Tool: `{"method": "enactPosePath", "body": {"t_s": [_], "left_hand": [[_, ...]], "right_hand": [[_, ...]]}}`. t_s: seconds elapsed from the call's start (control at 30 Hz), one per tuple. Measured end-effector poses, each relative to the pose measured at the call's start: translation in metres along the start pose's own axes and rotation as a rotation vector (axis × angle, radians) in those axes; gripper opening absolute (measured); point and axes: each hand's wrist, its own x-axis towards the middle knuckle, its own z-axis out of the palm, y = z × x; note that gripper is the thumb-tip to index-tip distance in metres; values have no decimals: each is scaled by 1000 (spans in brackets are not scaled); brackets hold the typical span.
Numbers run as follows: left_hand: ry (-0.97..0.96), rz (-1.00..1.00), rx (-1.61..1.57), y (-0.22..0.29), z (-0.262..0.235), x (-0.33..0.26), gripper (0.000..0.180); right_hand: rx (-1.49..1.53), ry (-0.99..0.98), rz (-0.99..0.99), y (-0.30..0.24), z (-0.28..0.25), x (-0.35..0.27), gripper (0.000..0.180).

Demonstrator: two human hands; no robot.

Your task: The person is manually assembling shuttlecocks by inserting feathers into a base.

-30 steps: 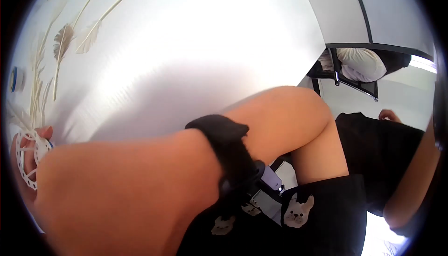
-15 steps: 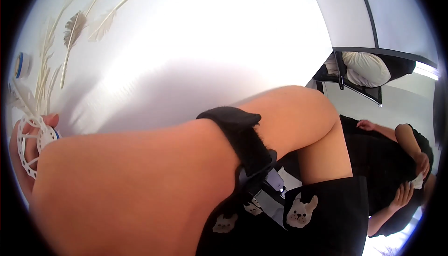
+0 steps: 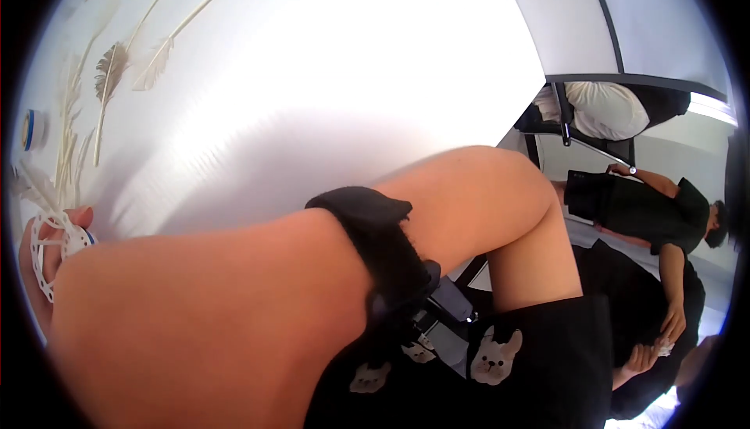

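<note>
Feathers (image 3: pixel 111 69) on white table (image 3: pixel 312 54)

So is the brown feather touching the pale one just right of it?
Apart: the head view shows white tabletop between the brown feather and the pale feather.

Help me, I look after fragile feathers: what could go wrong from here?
The pale feathers close to the hand could bend or catch in the white openwork piece it holds. The grey-brown feather lying on the table might get brushed aside. The black strap has a projecting end that might snag.
</note>
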Motion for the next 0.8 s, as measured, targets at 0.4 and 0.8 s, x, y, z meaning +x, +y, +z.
{"method": "enactPosePath", "body": {"t_s": [0.4,0.8], "left_hand": [[-2,-5,-3,0,-1,0,58],[8,-11,-16,9,-4,1,57]], "right_hand": [[236,86,5,-26,20,30,7],[465,206,-22,-49,53,74,14]]}}
